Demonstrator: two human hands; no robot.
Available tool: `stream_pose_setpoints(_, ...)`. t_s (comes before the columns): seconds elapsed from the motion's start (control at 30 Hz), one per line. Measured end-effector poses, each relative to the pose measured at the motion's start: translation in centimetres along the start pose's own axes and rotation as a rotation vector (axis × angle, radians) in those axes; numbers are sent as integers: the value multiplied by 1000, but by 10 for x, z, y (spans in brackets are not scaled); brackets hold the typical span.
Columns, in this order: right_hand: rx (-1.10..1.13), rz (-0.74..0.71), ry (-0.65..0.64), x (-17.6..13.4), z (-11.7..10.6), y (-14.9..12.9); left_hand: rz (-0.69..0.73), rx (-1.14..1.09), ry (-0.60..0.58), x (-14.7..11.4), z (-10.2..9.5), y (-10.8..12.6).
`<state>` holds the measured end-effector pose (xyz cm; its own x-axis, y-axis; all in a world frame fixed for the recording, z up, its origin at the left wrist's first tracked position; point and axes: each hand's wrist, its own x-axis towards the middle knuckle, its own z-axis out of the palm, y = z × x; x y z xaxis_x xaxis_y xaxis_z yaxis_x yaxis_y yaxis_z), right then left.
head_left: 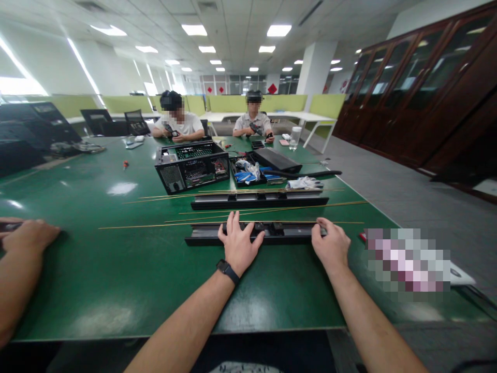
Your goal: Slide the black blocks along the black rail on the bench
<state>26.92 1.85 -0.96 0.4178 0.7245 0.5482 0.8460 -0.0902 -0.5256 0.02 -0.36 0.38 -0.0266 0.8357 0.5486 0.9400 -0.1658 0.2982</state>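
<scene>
A long black metal rail (287,240) with dark blocks on it lies crosswise on the green table in front of me. My left hand (239,241) rests over its middle, fingers spread and touching the rail near the blocks. At the rail's right end, my right hand (330,242) is closed, thumb at the front and bent fingers at the back edge; the rail's tip is hidden under it. A thin brass-coloured rod (132,227) runs along the rail's far edge, past both hands. Farther off, a second black rail (267,202) lies parallel, with more thin rods around it.
Beyond the rails stand an open computer case (192,168), a tray with blue-and-white gloves (246,172) and a dark flat box (276,159). Another person's hand (33,235) is at the left edge. Two people sit across the table. A blurred-out object (407,259) lies at the right.
</scene>
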Motion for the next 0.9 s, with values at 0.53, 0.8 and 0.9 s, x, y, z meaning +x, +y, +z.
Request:
stream_pose_setpoints(0.53, 40, -115, -30, -3, 0, -7, -6, 0, -16, 0, -1, 0)
stream_pose_setpoints(0.8, 33, -112, -36, -3, -3, -8, 0, 7, -30, 1, -2, 0)
stream_pose_setpoints(0.9, 38, -109, -30, -3, -3, -8, -8, 5, -33, 1, -3, 1)
